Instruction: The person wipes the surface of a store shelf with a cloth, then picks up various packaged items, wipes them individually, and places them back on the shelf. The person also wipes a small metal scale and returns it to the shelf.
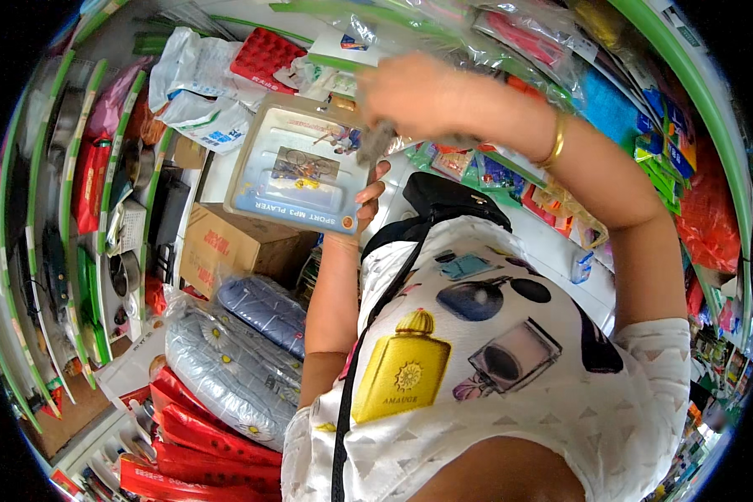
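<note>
My left hand (369, 199) grips the right edge of a flat blister package (301, 166), its fingers showing beside that edge. The package has a clear plastic cover over a blue and white printed card, with a picture of a bicycle in the middle; its writing is upside down to me. Over its upper right edge is my right hand (408, 94), blurred by motion and wearing a gold bracelet (558, 139) at the wrist. A grey cloth (376, 143) hangs from the right hand's fingers, close to or touching the package; which of these I cannot tell.
White plastic bags (201, 94) and a red tray-like item (268, 58) lie beyond the package. Below it stand a cardboard box (226, 241), wrapped quilted bundles (226, 364) and red bags (207, 452). Green-edged shelves (69, 188) line the left; packaged goods (665, 144) fill the right.
</note>
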